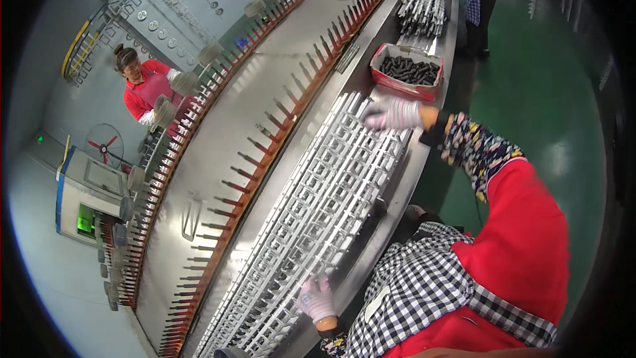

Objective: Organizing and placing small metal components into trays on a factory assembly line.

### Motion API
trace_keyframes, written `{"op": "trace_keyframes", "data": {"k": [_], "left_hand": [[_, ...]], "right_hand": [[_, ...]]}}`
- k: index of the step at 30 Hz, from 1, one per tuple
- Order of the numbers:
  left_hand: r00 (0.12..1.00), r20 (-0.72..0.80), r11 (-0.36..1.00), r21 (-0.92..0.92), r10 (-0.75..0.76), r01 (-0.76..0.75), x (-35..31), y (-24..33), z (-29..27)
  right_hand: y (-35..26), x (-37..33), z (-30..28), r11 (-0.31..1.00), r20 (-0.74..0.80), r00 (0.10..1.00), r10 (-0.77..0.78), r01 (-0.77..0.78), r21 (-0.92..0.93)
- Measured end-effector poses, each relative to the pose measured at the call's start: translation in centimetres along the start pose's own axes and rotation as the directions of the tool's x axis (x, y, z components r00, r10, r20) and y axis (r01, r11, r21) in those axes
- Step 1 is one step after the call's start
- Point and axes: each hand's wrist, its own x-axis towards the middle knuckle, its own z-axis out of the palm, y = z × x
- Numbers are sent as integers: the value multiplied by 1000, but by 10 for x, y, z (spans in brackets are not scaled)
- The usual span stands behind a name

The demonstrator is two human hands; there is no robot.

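Long white metal racks [318,192] with many short crossbars lie side by side on the steel bench. My right hand [392,114], in a pale striped glove, is closed at the racks' far end, its fingers curled over a rail. Nearer to me, my left hand [316,298], in a similar pinkish glove, is at the racks' near side edge. Its fingers are bent against the outer rail and partly hidden. Dark pieces show between the bars lower down.
Beyond the racks stands a red-and-white box [407,73] of black cylindrical parts. Upright spindles [242,189] line the conveyor [225,119] at the left. A co-worker in red [152,86] handles round grey pieces across it. Another person [480,0] stands at the far bench by more racks [424,3].
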Motion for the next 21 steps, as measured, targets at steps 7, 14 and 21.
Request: {"op": "trace_keyframes", "data": {"k": [7, 14, 21], "left_hand": [[985, -171, 998, -60, 2, -13, -9, 47, 10], [931, 39, 812, -476, -363, 337, -16, 82, 3], [920, -159, 925, -193, -359, 328, 2, 126, 8]], "right_hand": [[179, 41, -148, 907, -283, 867, 411, -357, 223], [280, 144, -208, 945, -404, 901, 159, -257, -201], [313, 318, -247, 958, -623, 730, 281, -171, 232]]}}
